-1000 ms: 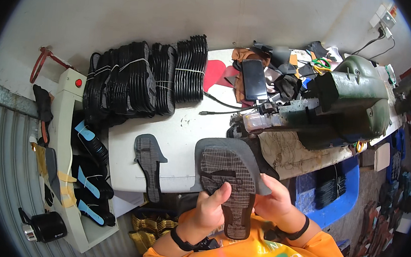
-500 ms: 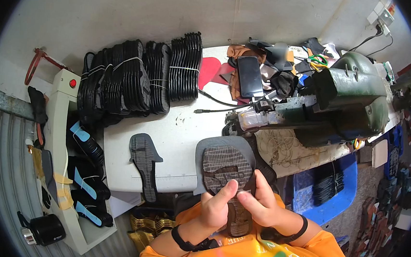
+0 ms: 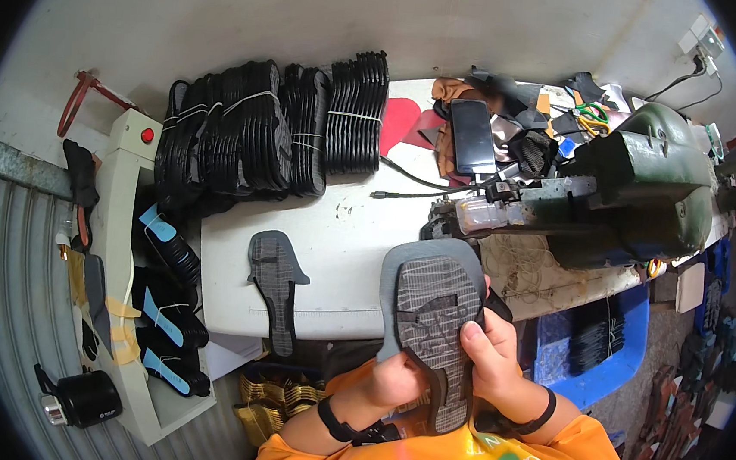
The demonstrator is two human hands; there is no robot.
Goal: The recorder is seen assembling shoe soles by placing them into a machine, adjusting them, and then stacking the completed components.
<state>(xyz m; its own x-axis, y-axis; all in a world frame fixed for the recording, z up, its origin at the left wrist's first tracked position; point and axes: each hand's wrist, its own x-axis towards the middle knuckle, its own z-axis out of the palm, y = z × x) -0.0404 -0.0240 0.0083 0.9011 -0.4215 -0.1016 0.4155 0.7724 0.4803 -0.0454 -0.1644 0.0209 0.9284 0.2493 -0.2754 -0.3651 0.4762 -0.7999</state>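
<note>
A dark grey textured shoe insole (image 3: 439, 309) is held up in front of me, with a smooth lighter grey layer showing past its toe edge. My right hand (image 3: 496, 357) is closed on its right side, thumb pressed on the textured face. At its lower left edge, my left hand (image 3: 399, 379) grips it from behind, with the fingertips hidden by the insole. A similar insole (image 3: 273, 279) lies on the white table (image 3: 344, 254), its narrow end over the front edge.
Tied stacks of black insoles (image 3: 229, 133) stand at the back left. A green sewing machine (image 3: 648, 191) extends from the right, beside a phone (image 3: 473, 139) on fabric scraps. A blue bin (image 3: 626, 358) sits below the table, and a beige stand (image 3: 127, 211) is at left.
My left thumb has left the insole's face, and that hand has gone behind its lower left edge. My right hand keeps hold. The view has shifted slightly.
</note>
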